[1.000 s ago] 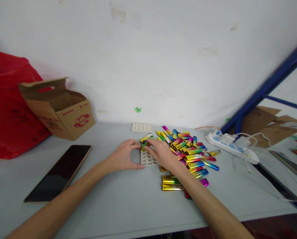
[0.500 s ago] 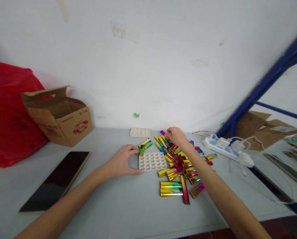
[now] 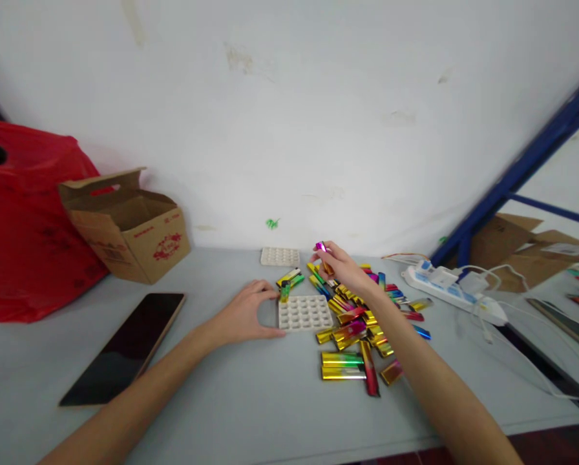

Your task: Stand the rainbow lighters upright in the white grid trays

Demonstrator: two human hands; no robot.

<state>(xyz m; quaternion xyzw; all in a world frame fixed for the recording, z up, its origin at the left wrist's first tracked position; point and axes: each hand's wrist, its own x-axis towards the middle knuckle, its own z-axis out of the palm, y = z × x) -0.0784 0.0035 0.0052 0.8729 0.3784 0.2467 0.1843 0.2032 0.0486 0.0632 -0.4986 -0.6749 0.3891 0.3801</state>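
Note:
My right hand [image 3: 340,266] pinches a magenta and orange metallic lighter [image 3: 322,250], raised above the far side of a pile of lighters [image 3: 350,329]. The pile is shiny, in yellow, red, green and blue. My left hand [image 3: 248,312] spans the left side of a white tray [image 3: 305,313] with rows of holes, thumb at the near corner and fingers at the far corner. A green and yellow lighter [image 3: 284,292] stands upright at the tray's far left corner, close to my left fingertips. Two more lighters [image 3: 290,278] lie just behind the tray.
A second white tray [image 3: 280,256] lies near the wall. On the left are a dark tablet [image 3: 125,349], an open cardboard box [image 3: 148,248] and a red bag [image 3: 32,226]. To the right is a white power strip [image 3: 454,294] with cables, beside a blue metal frame [image 3: 507,171].
My right hand has lifted the magenta and orange lighter up from the far end of the pile. My left hand keeps its place at the tray. The view has shifted slightly.

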